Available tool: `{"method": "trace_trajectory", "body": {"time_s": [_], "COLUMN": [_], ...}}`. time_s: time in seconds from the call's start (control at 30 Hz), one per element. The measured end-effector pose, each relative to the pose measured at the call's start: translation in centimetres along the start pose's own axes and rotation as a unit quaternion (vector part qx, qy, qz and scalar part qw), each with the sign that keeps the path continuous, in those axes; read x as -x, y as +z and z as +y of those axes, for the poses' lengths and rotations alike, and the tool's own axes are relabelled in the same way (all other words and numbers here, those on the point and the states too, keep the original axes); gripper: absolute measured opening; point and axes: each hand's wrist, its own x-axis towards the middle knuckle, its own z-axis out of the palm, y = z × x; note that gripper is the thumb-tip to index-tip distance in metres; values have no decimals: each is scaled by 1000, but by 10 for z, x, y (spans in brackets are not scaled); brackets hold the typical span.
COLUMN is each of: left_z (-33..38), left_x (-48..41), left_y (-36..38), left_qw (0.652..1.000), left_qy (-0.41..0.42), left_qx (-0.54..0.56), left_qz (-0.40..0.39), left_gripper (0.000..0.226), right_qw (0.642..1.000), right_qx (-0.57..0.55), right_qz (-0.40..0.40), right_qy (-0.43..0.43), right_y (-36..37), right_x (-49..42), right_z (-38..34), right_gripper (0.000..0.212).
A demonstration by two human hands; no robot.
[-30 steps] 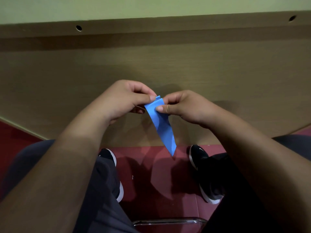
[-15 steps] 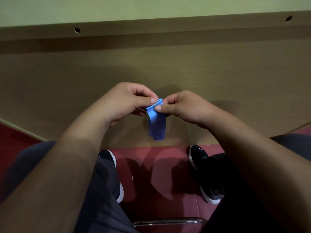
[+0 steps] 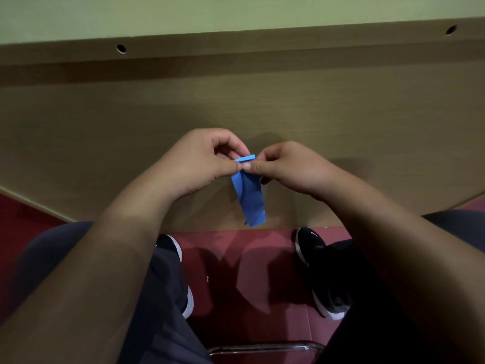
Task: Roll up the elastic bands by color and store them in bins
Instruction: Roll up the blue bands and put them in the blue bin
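Observation:
A blue elastic band point(image 3: 249, 198) hangs in the air in front of me, folded over at its top edge. My left hand point(image 3: 199, 164) pinches that top from the left with thumb and forefinger. From the right my right hand point(image 3: 291, 166) pinches the same folded edge, and the two thumbs almost touch. The band's loose tail drops down to about the table's near edge. No bin is in view.
A brown wooden table point(image 3: 341, 114) lies under my hands, with a raised back ledge point(image 3: 236, 51) that has two holes. Below its near edge are a red floor point(image 3: 236, 271), my two black shoes and a chair's metal rail point(image 3: 265, 346).
The hanging tail looked long one second ago, bunched short half a second ago, and hangs longer and flat again now. Both hands stayed at the band's top, shifting slightly.

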Motion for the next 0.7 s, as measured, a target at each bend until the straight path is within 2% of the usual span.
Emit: {"method": "trace_trajectory", "body": {"time_s": [0.13,0.23,0.33,0.47,0.63,0.7], "left_z": [1,3,6,11,20,25], "left_x": [0,1,3,7,11,12], "left_y": [0,-1,-2,-2,0,1], "left_qw": [999,997,996,992,983,981], "left_qy": [34,59,76,101,125,131], "left_qx": [-14,-13,-1,33,84,88], "left_qz": [29,42,50,72,102,109], "left_gripper": [26,26,23,19,15,15], "right_qw": [999,996,994,990,987,986], "right_qx": [44,60,17,-47,-95,-100], "right_qz": [20,35,5,15,18,23], "right_qy": [-8,-56,-109,-135,-125,-131], "right_y": [2,4,6,3,3,1], "right_x": [-1,3,3,4,17,22], "right_z": [0,-2,-3,-7,-16,-18], "right_gripper": [38,37,30,16,28,26]}}
